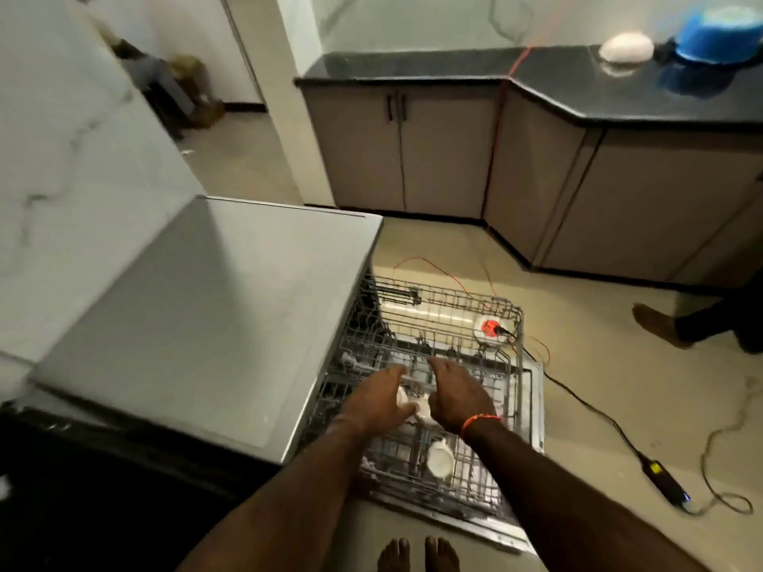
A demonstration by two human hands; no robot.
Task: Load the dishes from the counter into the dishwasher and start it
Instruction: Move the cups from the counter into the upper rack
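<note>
The grey dishwasher (pixel 198 307) stands at the left with its door down and its wire rack (pixel 450 315) pulled out over the floor. Both my hands reach into the middle of the rack. My left hand (pixel 382 400) and my right hand (pixel 456 396) close around white cups (pixel 417 406) that show between them. Another white cup (pixel 439 458) lies on its side in the rack nearer to me. On the black counter (pixel 578 76) at the far right sit a white dish (pixel 625 47) and a blue bowl (pixel 720 33).
An orange wire (pixel 501 130) and a black cable (pixel 594 414) with a power adapter (pixel 664 483) run across the floor right of the rack. Another person's foot (pixel 660 326) stands at the right. My bare feet (pixel 417 553) are just before the door's edge. Cabinets (pixel 433 150) line the far wall.
</note>
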